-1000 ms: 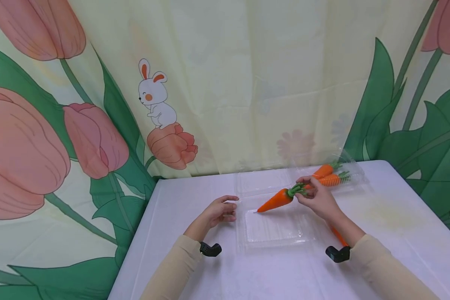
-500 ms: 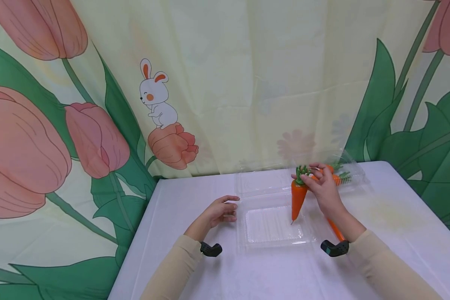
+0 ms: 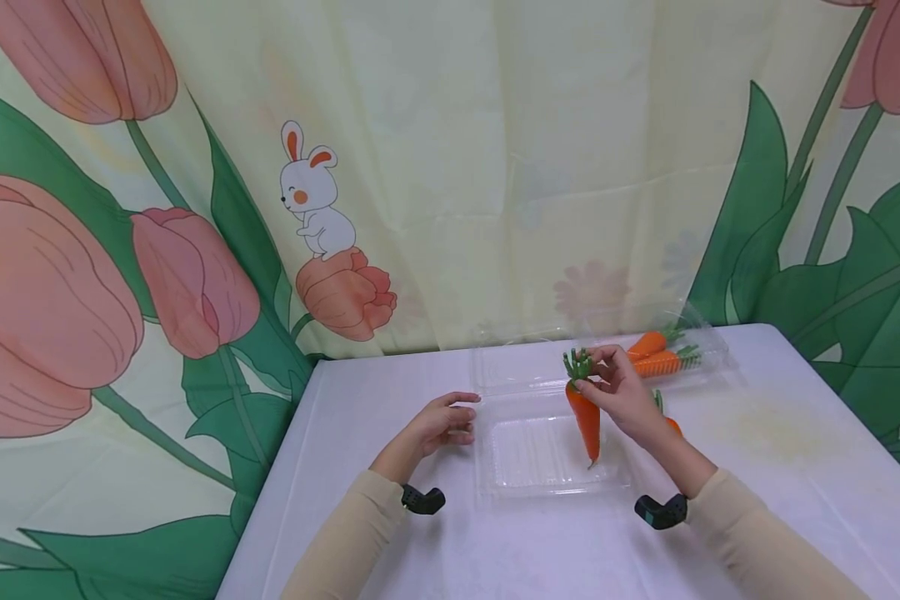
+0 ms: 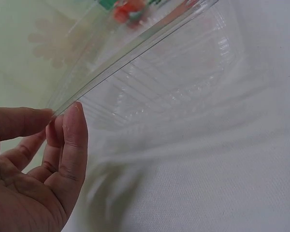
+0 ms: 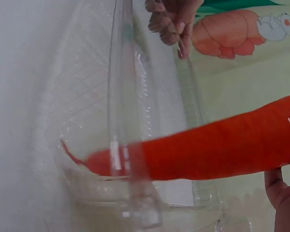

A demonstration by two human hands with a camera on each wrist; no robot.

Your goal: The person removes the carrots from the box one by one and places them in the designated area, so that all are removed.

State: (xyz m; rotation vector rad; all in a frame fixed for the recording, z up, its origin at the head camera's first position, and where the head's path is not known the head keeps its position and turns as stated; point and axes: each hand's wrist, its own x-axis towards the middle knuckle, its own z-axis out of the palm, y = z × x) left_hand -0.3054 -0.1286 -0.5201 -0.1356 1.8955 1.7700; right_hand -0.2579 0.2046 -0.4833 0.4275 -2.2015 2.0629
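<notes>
My right hand [image 3: 621,392] pinches an orange carrot [image 3: 585,421] by its green top, with its thin tip pointing down over a clear plastic clamshell container [image 3: 487,471]. In the right wrist view, the tip of the carrot [image 5: 222,147] shows through the container's clear wall. At the container's left side, my left hand [image 3: 444,423] holds its rim. The left wrist view shows thumb and fingertips of the left hand [image 4: 43,164] pinching the thin edge of the clear plastic [image 4: 130,63]. The container's lid [image 3: 525,367] lies folded back toward the curtain.
Two carrots [image 3: 656,362] lie in another clear container [image 3: 708,329] at the back right. One more carrot [image 3: 672,426] lies on the white table [image 3: 780,517], partly hidden by my right forearm. A printed curtain [image 3: 450,208] hangs behind the table.
My right hand has swung the carrot from slanting leftward to hanging tip down, then brought it slightly left and lower over the container. My left hand has stayed in place.
</notes>
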